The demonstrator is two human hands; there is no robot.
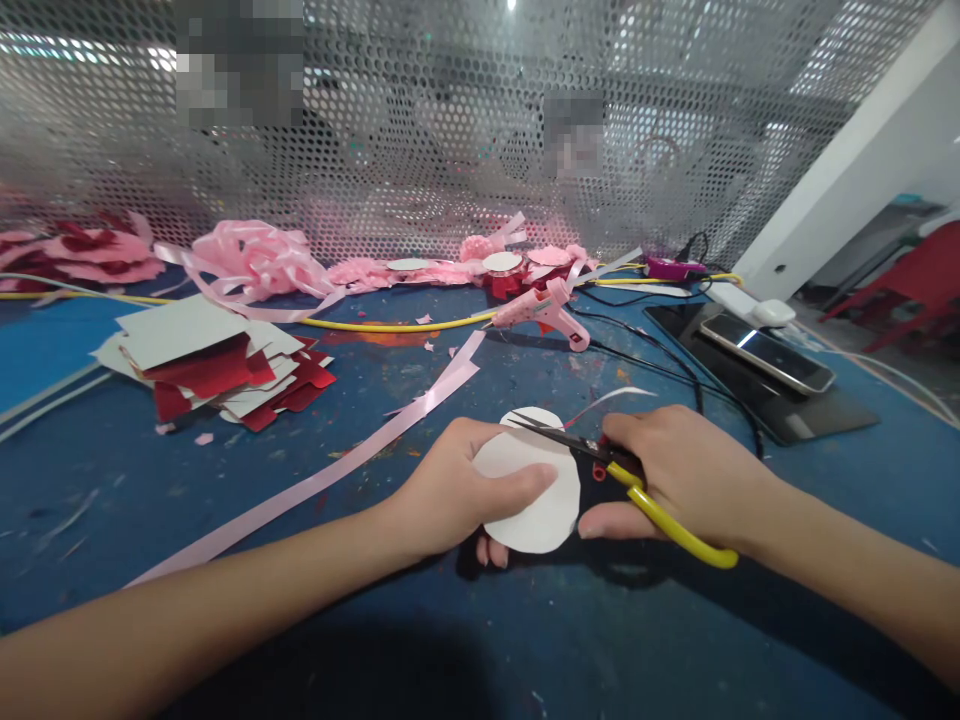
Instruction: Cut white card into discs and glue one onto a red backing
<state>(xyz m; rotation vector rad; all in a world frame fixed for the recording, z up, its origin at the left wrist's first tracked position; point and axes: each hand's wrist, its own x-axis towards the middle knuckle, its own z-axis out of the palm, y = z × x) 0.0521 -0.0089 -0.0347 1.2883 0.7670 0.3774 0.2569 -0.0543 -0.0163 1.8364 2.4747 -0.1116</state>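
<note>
My left hand (491, 480) is closed on a round white paper disc (529, 515), thumb on top and fingers beneath. In my right hand (675, 460) is a pair of scissors (622, 470) with yellow handles and dark blades. The blades lie across the upper part of the disc, pointing left, and look nearly closed. A thin curled paper strip (611, 397) shows just beyond the blades. Left of the disc, a pink satin ribbon (337, 475) runs diagonally over the blue table (360, 630), passing behind my left forearm.
A pile of white and red card pieces (217, 360) lies at left. Farther back are a pink glue gun (544, 312), a heap of pink ribbon (251, 262), pink frilled pieces (420, 270) and a yellow cable (367, 327). At right, a phone (769, 352) rests on a black tablet (802, 415). Perforated metal mesh (420, 130) stands behind.
</note>
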